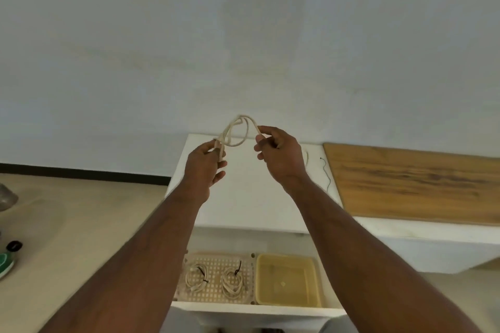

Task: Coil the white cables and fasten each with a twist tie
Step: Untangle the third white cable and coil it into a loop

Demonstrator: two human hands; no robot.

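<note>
Both my hands are raised above a white table (pixel 243 197), sharing one white cable (pixel 238 130). My left hand (pixel 207 167) pinches a bunch of loops at its fingertips. My right hand (pixel 281 154) grips the other strand, which arches up between the two hands. A dark twist tie (pixel 326 173) lies on the table to the right of my right wrist. Two coiled cables lie in a perforated tray (pixel 216 303) on a lower shelf, one at the left (pixel 196 277) and one at the right (pixel 233 282), each bound with a dark tie.
A yellowish plastic tub (pixel 288 280) stands beside the tray on the shelf. A wooden board (pixel 416 184) lies on a white ledge to the right. A plain wall rises behind the table. On the floor at the left are a green object (pixel 5 265) and a black item (pixel 14 246).
</note>
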